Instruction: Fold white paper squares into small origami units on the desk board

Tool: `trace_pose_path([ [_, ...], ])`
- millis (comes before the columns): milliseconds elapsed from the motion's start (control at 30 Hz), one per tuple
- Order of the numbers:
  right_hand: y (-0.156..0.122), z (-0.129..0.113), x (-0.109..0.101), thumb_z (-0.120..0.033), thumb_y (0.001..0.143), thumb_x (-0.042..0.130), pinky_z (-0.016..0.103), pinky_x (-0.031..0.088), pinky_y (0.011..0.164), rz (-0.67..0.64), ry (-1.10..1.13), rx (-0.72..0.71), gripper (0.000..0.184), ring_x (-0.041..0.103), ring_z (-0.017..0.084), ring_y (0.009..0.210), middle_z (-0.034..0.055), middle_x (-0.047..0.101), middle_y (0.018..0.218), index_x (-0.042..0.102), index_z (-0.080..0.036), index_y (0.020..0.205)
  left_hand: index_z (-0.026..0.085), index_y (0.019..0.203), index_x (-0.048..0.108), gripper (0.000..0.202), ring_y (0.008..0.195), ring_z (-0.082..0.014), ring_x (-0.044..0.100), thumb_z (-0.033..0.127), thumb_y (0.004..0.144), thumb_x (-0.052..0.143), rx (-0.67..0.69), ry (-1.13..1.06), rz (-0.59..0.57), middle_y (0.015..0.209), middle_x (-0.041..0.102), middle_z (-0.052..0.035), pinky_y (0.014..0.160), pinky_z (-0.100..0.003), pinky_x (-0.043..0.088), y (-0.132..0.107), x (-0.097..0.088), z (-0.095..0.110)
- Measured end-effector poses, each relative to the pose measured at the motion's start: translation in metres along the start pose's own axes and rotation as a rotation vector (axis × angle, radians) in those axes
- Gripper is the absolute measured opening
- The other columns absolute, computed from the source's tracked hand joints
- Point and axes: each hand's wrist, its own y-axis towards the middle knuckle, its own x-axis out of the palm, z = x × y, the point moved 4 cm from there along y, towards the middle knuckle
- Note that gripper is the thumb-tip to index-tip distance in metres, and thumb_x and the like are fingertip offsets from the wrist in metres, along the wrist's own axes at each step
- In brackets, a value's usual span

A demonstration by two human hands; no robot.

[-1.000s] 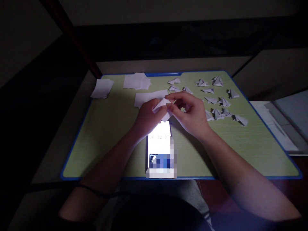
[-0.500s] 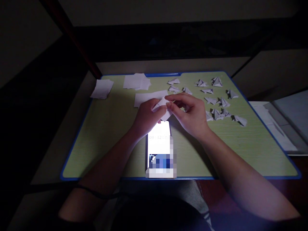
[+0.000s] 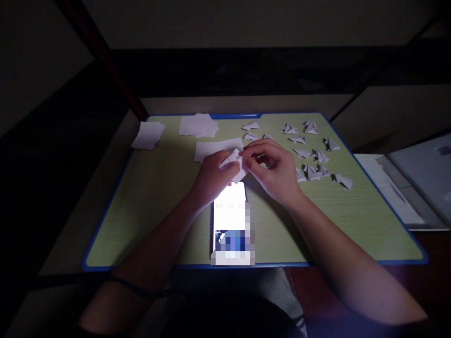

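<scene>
Although dimly lit, clearly held near the center of the frame: a small folded paper [image 3: 241,174], white, with one corner pointing down. Gripped from the left side by the left hand [image 3: 214,176], with thumb laid across the front and the other fingers mostly hidden behind. Met at the right edge by the right hand [image 3: 272,169], with thumb and forefinger drawn close together on the paper and the remaining fingers curled.

Directly below in the frame, lying lengthwise on the desk [image 3: 141,211], a phone [image 3: 229,218] with a glaring white screen, faint timer digits and a blurred lower part. Partly covered by the left hand, just behind it, a flat white sheet [image 3: 209,149]. Farther back, at upper middle, a loose pile of paper [image 3: 197,125]; at upper left, close to the desk's corner, a neater stack of paper [image 3: 148,135].

To the right of the right hand, scattered from upper middle toward the right, about a dozen folded paper pieces [image 3: 310,127], pointed and pleated, some touching, a few partly hidden by the hand. Around the green desk surface, a blue rim. At far right, beyond that rim, something pale and open, too dim to name.
</scene>
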Motion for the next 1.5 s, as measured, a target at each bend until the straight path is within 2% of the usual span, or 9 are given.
trace_pose_path([
  [167, 0.001, 0.001, 0.000, -0.014, 0.077, 0.067, 0.031, 0.050, 0.063, -0.062, 0.007, 0.005, 0.009, 0.060, 0.016, 0.078, 0.0049, 0.067, 0.096, 0.071, -0.021, 0.080, 0.015, 0.073, 0.060, 0.008, 0.052, -0.0103, 0.057, 0.021, 0.078, 0.058, -0.014, 0.001, 0.015, 0.064, 0.058, -0.0003, 0.037, -0.015, 0.042, 0.000, 0.001, -0.003],
  [300, 0.002, 0.002, -0.001, -0.013, 0.076, 0.066, 0.031, 0.049, 0.064, -0.062, -0.015, -0.015, 0.009, 0.062, 0.020, 0.089, 0.0060, 0.066, 0.097, 0.070, -0.021, 0.078, 0.015, 0.074, 0.060, 0.006, 0.051, -0.0102, 0.056, 0.019, 0.077, 0.057, -0.035, -0.007, 0.019, 0.064, 0.058, -0.0006, 0.036, -0.016, 0.040, 0.000, 0.001, -0.003],
  [500, 0.003, 0.001, -0.001, -0.015, 0.076, 0.066, 0.031, 0.048, 0.064, -0.107, -0.008, -0.028, 0.008, 0.062, 0.021, 0.092, 0.0053, 0.066, 0.093, 0.068, -0.022, 0.077, 0.016, 0.073, 0.060, 0.008, 0.051, -0.0119, 0.057, 0.020, 0.077, 0.055, -0.087, -0.057, 0.005, 0.063, 0.060, -0.0014, 0.036, -0.019, 0.039, 0.000, 0.000, -0.003],
  [733, 0.003, -0.002, -0.003, -0.015, 0.077, 0.066, 0.030, 0.048, 0.066, -0.121, 0.033, -0.026, 0.007, 0.061, 0.019, 0.091, 0.0044, 0.065, 0.092, 0.067, -0.022, 0.077, 0.018, 0.067, 0.055, 0.019, 0.044, -0.0093, 0.052, 0.028, 0.082, 0.054, -0.018, -0.109, -0.025, 0.054, 0.054, 0.0014, 0.035, -0.018, 0.036, 0.000, 0.001, -0.004],
  [900, 0.004, 0.007, -0.004, -0.017, 0.076, 0.066, 0.030, 0.047, 0.064, -0.070, 0.169, 0.069, 0.013, 0.059, 0.014, 0.073, 0.0021, 0.065, 0.090, 0.067, -0.021, 0.088, 0.017, 0.074, 0.059, 0.016, 0.048, -0.0097, 0.055, 0.029, 0.084, 0.054, 0.001, -0.126, -0.019, 0.062, 0.059, -0.0001, 0.036, -0.018, 0.037, 0.000, 0.001, -0.002],
  [1000, 0.006, 0.013, -0.004, -0.018, 0.075, 0.066, 0.029, 0.047, 0.063, -0.021, 0.243, 0.128, 0.017, 0.059, 0.013, 0.069, 0.0011, 0.067, 0.085, 0.066, -0.021, 0.092, 0.017, 0.072, 0.058, 0.016, 0.048, -0.0088, 0.054, 0.027, 0.084, 0.054, -0.006, -0.150, -0.011, 0.063, 0.060, -0.0005, 0.036, -0.017, 0.037, 0.000, 0.001, -0.001],
  [1133, 0.006, 0.013, -0.003, -0.021, 0.076, 0.067, 0.029, 0.048, 0.062, -0.028, 0.257, 0.192, 0.013, 0.059, 0.013, 0.066, 0.0008, 0.066, 0.075, 0.068, -0.017, 0.088, 0.017, 0.073, 0.058, 0.016, 0.043, -0.0072, 0.050, 0.026, 0.085, 0.055, -0.006, -0.163, 0.010, 0.060, 0.057, 0.0012, 0.036, -0.017, 0.038, 0.000, 0.000, -0.002],
  [1267, 0.005, 0.009, -0.003, -0.024, 0.075, 0.070, 0.029, 0.048, 0.061, -0.078, 0.237, 0.225, 0.013, 0.060, 0.014, 0.065, 0.0021, 0.068, 0.073, 0.071, -0.015, 0.085, 0.016, 0.079, 0.061, 0.014, 0.043, -0.0067, 0.051, 0.027, 0.086, 0.057, -0.003, -0.187, 0.025, 0.059, 0.057, 0.0024, 0.037, -0.015, 0.039, 0.000, 0.000, -0.005],
  [1500, 0.006, 0.011, -0.003, -0.025, 0.070, 0.072, 0.028, 0.043, 0.056, -0.066, 0.245, 0.290, 0.012, 0.057, 0.012, 0.060, 0.0015, 0.066, 0.067, 0.070, -0.015, 0.076, 0.016, 0.078, 0.062, 0.014, 0.046, -0.0072, 0.053, 0.027, 0.086, 0.058, 0.036, -0.122, 0.027, 0.063, 0.060, 0.0003, 0.037, -0.015, 0.041, 0.000, 0.001, -0.005],
])
